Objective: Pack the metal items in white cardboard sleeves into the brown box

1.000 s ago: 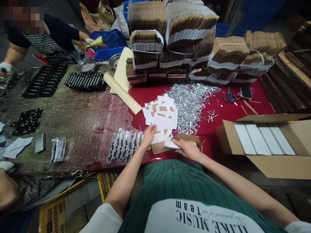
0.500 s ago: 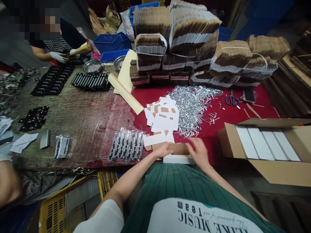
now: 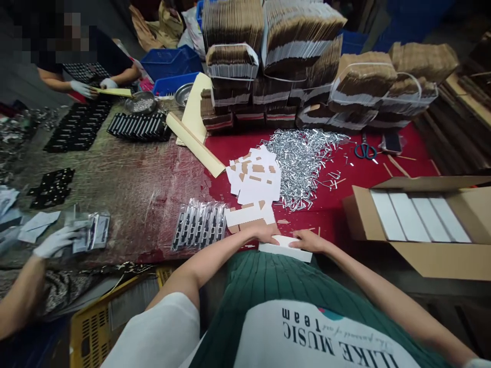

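A long white cardboard box (image 3: 286,249) lies at the table's front edge, against the green apron. My left hand (image 3: 264,233) grips its left end, and my right hand (image 3: 309,240) has its fingers closed over the right part. The box's top face shows white between the hands. White and brown cardboard pieces (image 3: 249,217) lie just beyond my left hand. Left of them is a row of bagged metal-and-black parts (image 3: 199,225). Behind the cardboard spreads a heap of small bent metal rods (image 3: 299,166).
An open carton (image 3: 368,214) holding several white boxes stands at right. Bundled cardboard stacks (image 3: 233,61) line the back. Scissors (image 3: 365,149) lie at the back right. A co-worker's gloved hand (image 3: 57,241) touches bagged parts at left; another person (image 3: 92,66) works at the far left.
The brown flap between my hands is now folded down, leaving a white top. My right hand has come down onto the box. A co-worker's gloved hand has reached in at left.
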Demonstrator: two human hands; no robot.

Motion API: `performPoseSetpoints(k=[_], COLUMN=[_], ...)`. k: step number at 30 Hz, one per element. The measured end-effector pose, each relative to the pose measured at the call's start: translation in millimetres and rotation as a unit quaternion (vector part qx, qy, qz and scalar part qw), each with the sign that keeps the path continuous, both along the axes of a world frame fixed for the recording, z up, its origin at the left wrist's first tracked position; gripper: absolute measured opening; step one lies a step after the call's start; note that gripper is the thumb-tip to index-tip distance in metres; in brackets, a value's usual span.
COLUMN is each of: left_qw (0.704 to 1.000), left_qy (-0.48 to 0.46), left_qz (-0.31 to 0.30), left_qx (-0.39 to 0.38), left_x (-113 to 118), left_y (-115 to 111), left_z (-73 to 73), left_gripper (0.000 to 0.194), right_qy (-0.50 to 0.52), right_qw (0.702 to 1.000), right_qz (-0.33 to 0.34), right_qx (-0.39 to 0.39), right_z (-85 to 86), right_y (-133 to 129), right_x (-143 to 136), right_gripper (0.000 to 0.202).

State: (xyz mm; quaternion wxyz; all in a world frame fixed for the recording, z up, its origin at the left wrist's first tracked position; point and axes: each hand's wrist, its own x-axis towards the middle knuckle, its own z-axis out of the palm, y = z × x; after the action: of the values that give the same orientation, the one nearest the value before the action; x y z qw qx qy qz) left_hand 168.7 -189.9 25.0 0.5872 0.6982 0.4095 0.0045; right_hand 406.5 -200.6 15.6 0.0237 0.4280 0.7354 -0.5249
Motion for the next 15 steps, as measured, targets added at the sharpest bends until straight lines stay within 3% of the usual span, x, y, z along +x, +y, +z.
performPoseSetpoints(k=[2,4,6,7,10,13,15], left_qw=[0.999,0.995,0.983,0.972,0.943,0.946,0.947], left_qy=[0.041,0.038,0.008,-0.007,-0.041,-0.010,0.083], left_qz=[0.021,0.081,0.177,0.228,0.324,0.317,0.298], left_qx=[0.021,0.039,0.053,0.060,0.071,0.068,0.089], left_x=[0.3,-4.4,-8.5,-8.8,-4.6,-10.2,-24.9], left_y=[-3.3,-11.1,-19.7,-23.2,-29.2,-33.2,-32.1], left_z=[-6.9,-10.2,-12.3,-13.9,-23.5,-37.5,-45.6], left_gripper=[0.020,0.019,0.025,0.027,0.032,0.036,0.036], right_qy=[-0.030,-0.031,0.008,0.043,0.161,0.148,0.069], right_qw=[0.996,0.975,0.941,0.928,0.904,0.896,0.921], right_qz=[-0.052,-0.201,-0.336,-0.369,-0.395,-0.405,-0.318], right_qx=[0.060,0.090,0.044,0.008,-0.019,0.105,0.216], right_z=[0.6,3.3,7.5,9.9,17.6,19.8,13.0], right_y=[3.0,2.5,0.1,-1.0,-1.4,1.9,2.5], right_x=[-4.8,-6.4,-10.9,-16.1,-42.3,-65.5,-71.5], right_gripper=[0.043,0.046,0.048,0.047,0.050,0.049,0.036])
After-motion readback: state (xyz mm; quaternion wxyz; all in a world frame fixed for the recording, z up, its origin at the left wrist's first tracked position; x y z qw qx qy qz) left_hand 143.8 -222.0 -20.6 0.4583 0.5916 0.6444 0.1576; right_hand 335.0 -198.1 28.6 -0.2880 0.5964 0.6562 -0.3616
